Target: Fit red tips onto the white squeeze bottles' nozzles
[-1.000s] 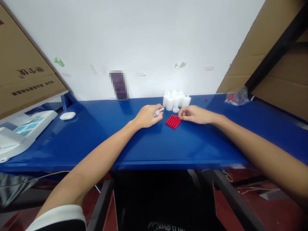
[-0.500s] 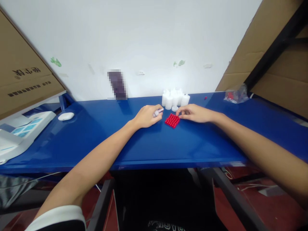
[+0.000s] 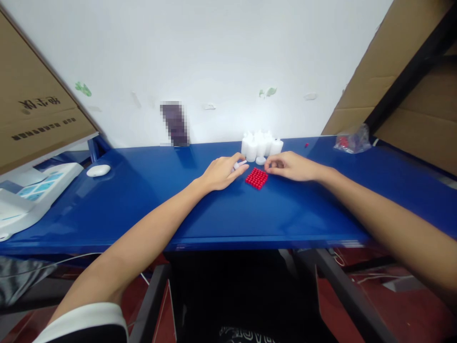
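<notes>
My left hand [image 3: 222,173] is closed around a small white object [image 3: 240,165], which shows between thumb and forefinger; its kind is mostly hidden by the fingers. Just right of it, a tight square of small red pieces [image 3: 256,178] lies on the blue table. Beyond the red square's right corner is my right hand [image 3: 292,166], with its thumb and fingertips drawn together. Whatever is between those fingertips, if anything, I cannot make out. Behind both hands stand several white bottles [image 3: 252,150] in a cluster, and a round white lid [image 3: 260,161] lies in front of them.
A clear plastic bag [image 3: 355,140] with red pieces sits at the back right. One loose red piece [image 3: 306,145] lies near the wall. On the left are a white oval case [image 3: 98,170] and a white power strip [image 3: 46,190]. Cardboard [image 3: 43,100] stands beyond them.
My left hand has moved slightly right with the white object, its thumb reaching further forward. The right fingertips have drawn slightly back from the red pieces' corner.
</notes>
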Demonstrator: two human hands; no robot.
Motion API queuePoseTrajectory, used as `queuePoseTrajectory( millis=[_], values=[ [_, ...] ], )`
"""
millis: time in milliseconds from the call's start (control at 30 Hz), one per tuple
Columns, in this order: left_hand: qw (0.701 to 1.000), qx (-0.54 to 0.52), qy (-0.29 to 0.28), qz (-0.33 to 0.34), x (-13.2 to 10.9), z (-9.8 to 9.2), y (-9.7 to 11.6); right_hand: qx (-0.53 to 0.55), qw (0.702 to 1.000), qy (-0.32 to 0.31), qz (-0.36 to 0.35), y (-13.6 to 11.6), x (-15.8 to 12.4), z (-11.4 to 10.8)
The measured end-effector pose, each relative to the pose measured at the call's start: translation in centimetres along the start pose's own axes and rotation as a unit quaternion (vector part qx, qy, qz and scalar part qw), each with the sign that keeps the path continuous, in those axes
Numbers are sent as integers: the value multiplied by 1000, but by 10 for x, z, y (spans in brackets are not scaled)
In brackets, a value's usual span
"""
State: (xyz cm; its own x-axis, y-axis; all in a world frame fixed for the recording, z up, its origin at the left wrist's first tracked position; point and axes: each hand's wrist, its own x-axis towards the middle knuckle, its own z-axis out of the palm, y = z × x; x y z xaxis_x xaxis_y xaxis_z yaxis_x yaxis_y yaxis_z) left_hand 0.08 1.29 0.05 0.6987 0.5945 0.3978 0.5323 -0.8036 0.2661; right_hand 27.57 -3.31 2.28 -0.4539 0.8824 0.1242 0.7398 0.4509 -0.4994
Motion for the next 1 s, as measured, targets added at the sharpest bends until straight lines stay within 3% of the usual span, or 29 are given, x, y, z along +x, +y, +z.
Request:
queuePoseTrajectory(
  millis=[133,367,467,567,767,1000],
  values=[
    [999,5,33,6,-2,-5,17,-11,982,182,-47,-16,-4,8],
    [996,2,40,80,-4,-3,37,-11,967,197,-164,-43,-7,30],
    [997,-11,52,55,-3,-2,32,-56,957,240,-152,-39,-5,26],
    [997,-17,72,10,0,-5,23,-102,946,296,-81,-24,-1,13],
    [995,-18,84,-60,3,-8,6,-184,960,211,27,12,8,-1],
    [991,-13,97,-96,2,-3,5,-193,960,201,25,16,19,12]
  ],
)
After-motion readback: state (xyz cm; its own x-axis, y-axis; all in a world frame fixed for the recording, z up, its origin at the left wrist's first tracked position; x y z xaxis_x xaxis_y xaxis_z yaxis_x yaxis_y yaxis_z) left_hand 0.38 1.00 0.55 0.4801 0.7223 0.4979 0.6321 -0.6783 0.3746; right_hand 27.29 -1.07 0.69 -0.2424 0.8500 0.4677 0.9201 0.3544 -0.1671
